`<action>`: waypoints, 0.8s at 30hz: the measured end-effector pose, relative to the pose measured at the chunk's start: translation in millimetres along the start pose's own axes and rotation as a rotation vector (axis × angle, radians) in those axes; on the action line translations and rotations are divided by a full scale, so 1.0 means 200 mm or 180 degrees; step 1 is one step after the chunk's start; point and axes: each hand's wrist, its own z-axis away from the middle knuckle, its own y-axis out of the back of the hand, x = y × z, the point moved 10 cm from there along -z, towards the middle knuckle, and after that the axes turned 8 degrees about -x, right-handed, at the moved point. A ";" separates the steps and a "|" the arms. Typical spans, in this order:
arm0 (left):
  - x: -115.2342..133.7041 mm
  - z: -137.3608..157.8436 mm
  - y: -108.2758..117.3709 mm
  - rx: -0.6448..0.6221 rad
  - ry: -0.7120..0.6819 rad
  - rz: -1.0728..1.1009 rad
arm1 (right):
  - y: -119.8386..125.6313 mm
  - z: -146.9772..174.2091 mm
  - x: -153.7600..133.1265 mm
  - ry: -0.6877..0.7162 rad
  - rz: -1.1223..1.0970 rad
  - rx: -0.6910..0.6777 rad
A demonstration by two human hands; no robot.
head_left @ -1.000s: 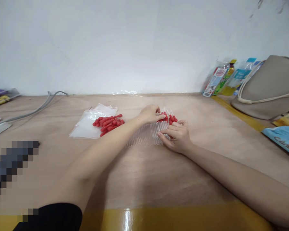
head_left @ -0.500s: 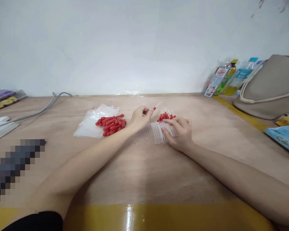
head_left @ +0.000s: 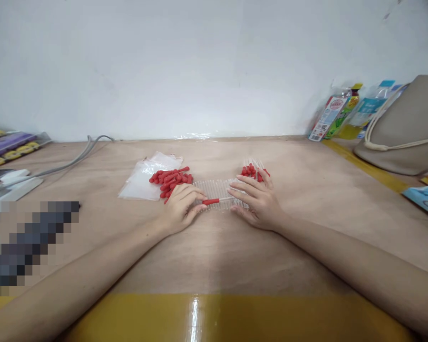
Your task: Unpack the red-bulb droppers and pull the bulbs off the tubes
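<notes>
My left hand (head_left: 186,206) pinches a dropper by its red rubber bulb (head_left: 211,202), thumb below and fingers above. The dropper's pale, thin tube (head_left: 225,199) points right, toward the fingertips of my right hand (head_left: 255,199). That hand is open, fingers spread and thumb apart, over a row of clear glass tubes (head_left: 217,187) lying side by side. Its palm and fingers hide the row's right end. Behind my left hand lies a pile of red rubber bulbs (head_left: 171,178). Beyond my right hand are several droppers with red bulbs (head_left: 248,170), partly covered by its fingers.
Clear plastic bags (head_left: 139,178) lie beside the bulb pile. Grey cable (head_left: 71,159) runs along the left. A carton (head_left: 328,118), bottles (head_left: 369,109) and a grey bag (head_left: 406,128) stand at the right by the wall. Yellow tape (head_left: 157,316) lines the table's front edge.
My left hand has come down and toward me, bringing the dropper from an upward slant to nearly level over the tubes. My right hand has spread its fingers near the tube's end.
</notes>
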 end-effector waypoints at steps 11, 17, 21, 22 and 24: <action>0.05 -0.03 -0.03 -0.0049 0.0012 -0.0279 | -0.05 -0.03 -0.03 0.0052 -0.0191 -0.0130; 0.12 -0.06 -0.09 -0.0074 -0.0203 -0.0414 | -0.05 -0.03 -0.05 0.0097 -0.0352 -0.0063; 0.15 -0.06 -0.09 -0.0056 -0.0362 -0.0427 | -0.06 -0.03 -0.07 0.0167 -0.0447 -0.0077; 0.15 -0.06 -0.09 -0.0073 -0.0379 -0.0446 | -0.06 -0.03 -0.08 0.0211 -0.0475 -0.0067; 0.16 -0.06 -0.09 -0.0135 -0.0387 -0.0499 | -0.06 -0.03 -0.09 0.0302 -0.0537 -0.0052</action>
